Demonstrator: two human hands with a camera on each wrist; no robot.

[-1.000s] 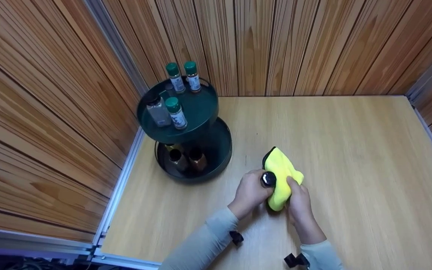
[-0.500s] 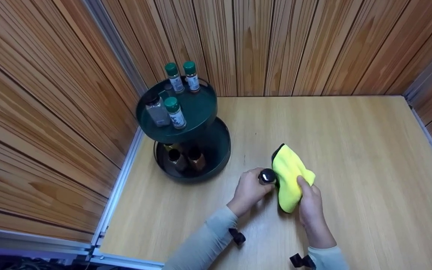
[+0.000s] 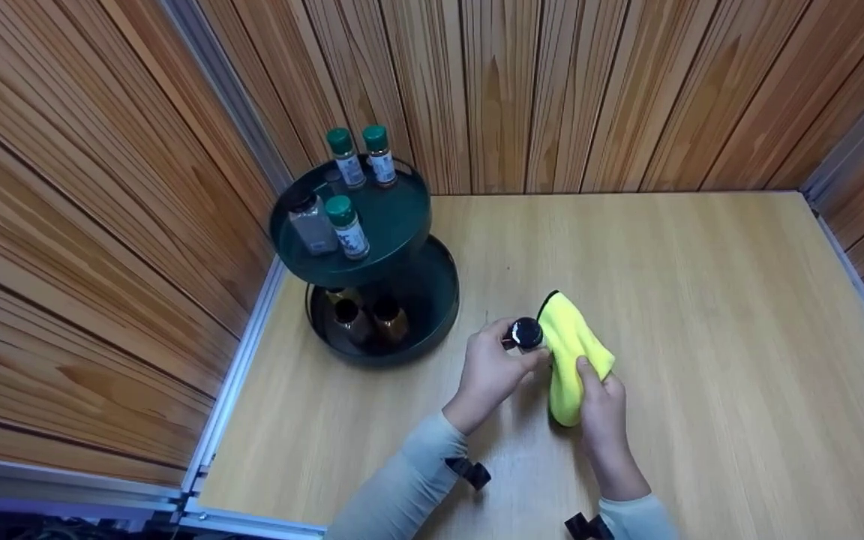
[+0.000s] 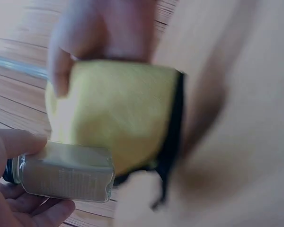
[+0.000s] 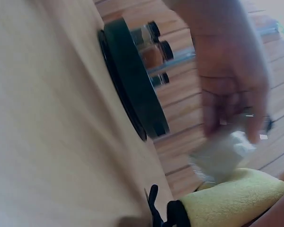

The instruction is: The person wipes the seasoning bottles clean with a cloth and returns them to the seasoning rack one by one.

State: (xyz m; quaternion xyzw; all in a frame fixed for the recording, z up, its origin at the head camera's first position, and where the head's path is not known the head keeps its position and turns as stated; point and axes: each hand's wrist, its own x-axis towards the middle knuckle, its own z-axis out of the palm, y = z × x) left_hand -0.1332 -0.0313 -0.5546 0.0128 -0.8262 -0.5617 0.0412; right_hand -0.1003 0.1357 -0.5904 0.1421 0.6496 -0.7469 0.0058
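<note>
My left hand [image 3: 486, 371] grips a squarish clear glass jar with a black lid [image 3: 526, 333] above the table. In the left wrist view the jar [image 4: 68, 175] lies sideways between thumb and fingers, with faint lettering on its side. A yellow cloth with a black edge [image 3: 571, 352] is pinched by my right hand [image 3: 603, 409], thumb on top. The cloth sits right beside the jar; whether they touch I cannot tell. In the right wrist view the jar [image 5: 222, 153] is blurred, just above the folded cloth [image 5: 236, 196].
A dark green two-tier round rack [image 3: 391, 247] stands at the left. Its upper tray holds several jars, including a green-capped one [image 3: 348, 227] and a black-lidded one [image 3: 313, 225]. Dark-lidded jars [image 3: 391, 319] stand on the lower tray. Wooden panels [image 3: 507, 97] enclose the table.
The cloth first moved right, apart from the jar, then came partly back left. My left hand has shifted slightly away from me and left, raising the jar clear of the fingers' wrap.
</note>
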